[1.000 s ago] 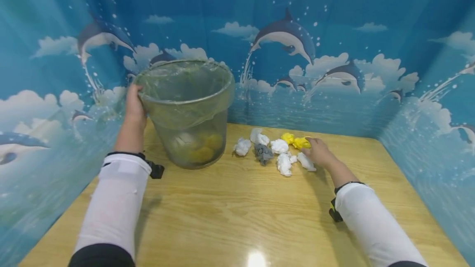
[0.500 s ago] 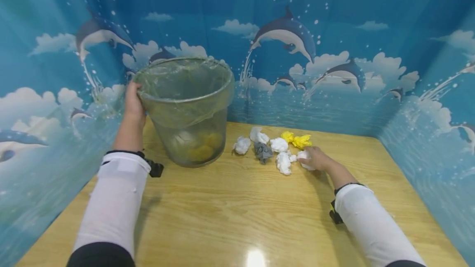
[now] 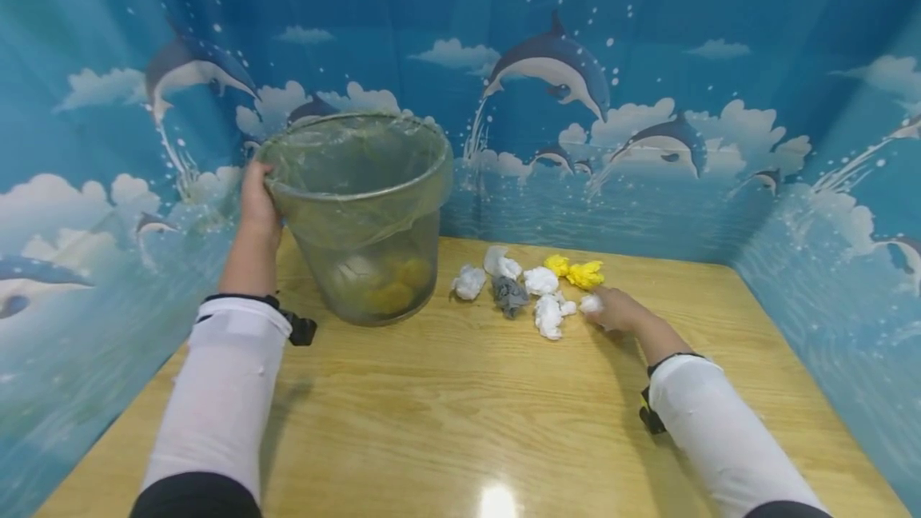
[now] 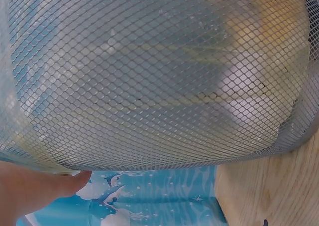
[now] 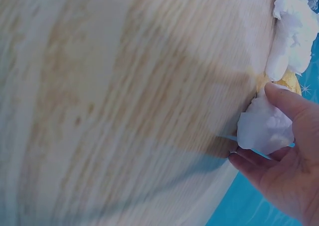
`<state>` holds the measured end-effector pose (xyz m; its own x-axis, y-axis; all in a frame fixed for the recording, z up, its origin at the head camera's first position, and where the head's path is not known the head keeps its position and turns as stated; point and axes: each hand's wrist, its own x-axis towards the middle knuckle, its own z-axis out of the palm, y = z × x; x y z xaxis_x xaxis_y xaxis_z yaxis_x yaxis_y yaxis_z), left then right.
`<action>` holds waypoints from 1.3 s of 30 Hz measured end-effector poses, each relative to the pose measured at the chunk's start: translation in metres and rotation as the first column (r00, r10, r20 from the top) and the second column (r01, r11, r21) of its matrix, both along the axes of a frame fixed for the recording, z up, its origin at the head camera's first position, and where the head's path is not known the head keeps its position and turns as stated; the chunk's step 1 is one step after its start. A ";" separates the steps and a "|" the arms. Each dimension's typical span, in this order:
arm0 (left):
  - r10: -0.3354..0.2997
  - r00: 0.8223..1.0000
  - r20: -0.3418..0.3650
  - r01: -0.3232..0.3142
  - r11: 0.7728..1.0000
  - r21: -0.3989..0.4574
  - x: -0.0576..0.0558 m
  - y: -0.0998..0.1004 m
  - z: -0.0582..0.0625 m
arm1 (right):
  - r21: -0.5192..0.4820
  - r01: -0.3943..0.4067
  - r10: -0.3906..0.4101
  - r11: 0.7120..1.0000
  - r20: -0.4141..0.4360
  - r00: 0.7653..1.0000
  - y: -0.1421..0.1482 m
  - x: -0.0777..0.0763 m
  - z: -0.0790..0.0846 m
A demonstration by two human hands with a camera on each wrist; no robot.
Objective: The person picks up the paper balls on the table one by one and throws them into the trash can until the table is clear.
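My left hand [image 3: 259, 202] grips the upper left side of a round mesh trash bin [image 3: 370, 238]. A thin, see-through liner bag [image 3: 345, 218] is folded over its rim, and blurred yellow and white lumps show through the mesh near the bottom. The left wrist view shows my thumb [image 4: 52, 188] against the bin; the fingers are hidden. At the right of the table, my right hand [image 3: 620, 312] holds a crumpled white paper ball [image 5: 264, 125] between thumb and fingers. Beside it lie two yellow crumpled balls [image 3: 586, 274] and a white crumpled piece [image 3: 549, 316].
More crumpled pieces lie between the bin and my right hand: a grey ball [image 3: 510, 296] and several white ones, such as the white ball [image 3: 469, 282]. The wooden table [image 3: 432, 414] meets a blue dolphin-print curtain [image 3: 647, 46] at the back and sides.
My right hand has come down from beside the yellow ball to the white paper ball at the right and taken hold of it. The left hand and bin stay in place.
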<state>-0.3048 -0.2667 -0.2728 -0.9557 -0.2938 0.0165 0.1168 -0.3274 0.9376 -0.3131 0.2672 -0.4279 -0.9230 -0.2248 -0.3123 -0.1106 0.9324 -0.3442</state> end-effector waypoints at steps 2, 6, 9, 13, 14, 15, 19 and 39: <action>0.000 1.000 0.010 0.001 1.000 -0.020 -0.001 0.001 0.000 | -0.004 0.001 -0.001 1.000 0.000 1.000 0.000 0.000 0.000; -0.001 1.000 0.028 0.003 0.998 -0.060 -0.001 0.001 -0.001 | -0.014 0.004 -0.004 1.000 -0.010 1.000 0.000 0.000 -0.001; -0.003 0.999 0.046 0.007 0.996 -0.084 -0.001 0.001 -0.002 | -0.013 0.012 -0.013 1.000 -0.017 1.000 0.000 -0.001 -0.001; 0.000 0.997 0.072 0.007 0.995 -0.096 -0.002 0.000 -0.001 | 0.004 0.014 -0.013 1.000 -0.032 0.999 -0.001 -0.002 -0.001; 0.003 0.998 0.071 0.003 0.996 -0.086 -0.002 0.000 -0.001 | 0.008 0.013 -0.012 1.000 -0.035 0.999 -0.001 -0.003 -0.002; 0.004 0.997 0.072 0.002 0.996 -0.087 -0.002 0.000 -0.001 | 0.011 0.015 -0.014 1.000 -0.037 0.999 -0.002 -0.003 -0.002; 0.013 0.998 0.064 -0.008 0.997 -0.077 -0.003 0.000 -0.001 | 0.016 0.034 -0.034 0.999 -0.025 0.999 -0.003 -0.004 -0.001; 0.007 0.999 0.033 -0.006 0.999 -0.038 -0.001 -0.001 0.001 | 0.009 0.045 -0.044 0.999 -0.074 0.996 0.000 -0.004 0.005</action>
<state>-0.3054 -0.2675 -0.2722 -0.9541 -0.2994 -0.0035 0.0878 -0.2910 0.9527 -0.3172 0.2671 -0.4229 -0.9525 -0.1800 -0.2455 -0.0936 0.9406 -0.3264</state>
